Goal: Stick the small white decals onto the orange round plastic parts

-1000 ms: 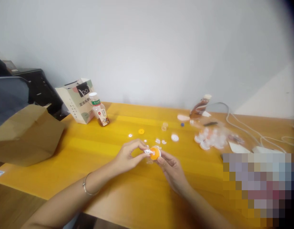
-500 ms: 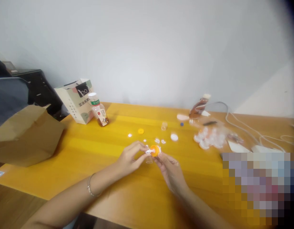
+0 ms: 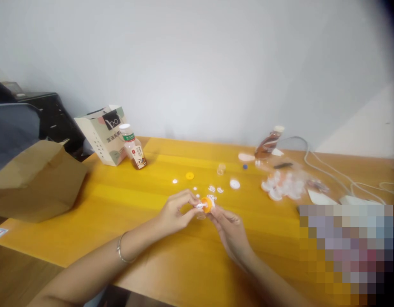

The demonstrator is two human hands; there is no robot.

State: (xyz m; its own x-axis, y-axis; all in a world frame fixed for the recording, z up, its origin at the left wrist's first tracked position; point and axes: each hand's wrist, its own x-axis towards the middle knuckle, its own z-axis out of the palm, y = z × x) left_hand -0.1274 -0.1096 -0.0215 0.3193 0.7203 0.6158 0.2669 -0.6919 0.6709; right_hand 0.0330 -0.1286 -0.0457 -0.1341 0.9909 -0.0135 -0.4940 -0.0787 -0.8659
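Note:
Between the fingertips of my right hand [image 3: 230,226] is an orange round cap-like piece [image 3: 207,204], its hollow side turned towards the left. My left hand [image 3: 179,209] pinches a small white plastic piece [image 3: 200,206], whose tip reaches into the orange piece's opening. A clear plastic cup [image 3: 201,215] stands on the table just under the fingers, partly hidden by them. Beyond the hands lie small white cut-out pieces [image 3: 211,188], a yellow disc [image 3: 189,175] and a white disc [image 3: 234,184].
On the left are a brown paper bag [image 3: 37,181], a printed gift bag [image 3: 102,136] and a drink bottle [image 3: 133,147]. To the right, another bottle [image 3: 269,143], a pile of clear plastic parts [image 3: 284,185] and white cables [image 3: 331,170] lie on the yellow table [image 3: 152,264].
The orange piece has turned slightly, so more of its hollow inside shows. The white piece stays at its opening. The whole view has shifted a little.

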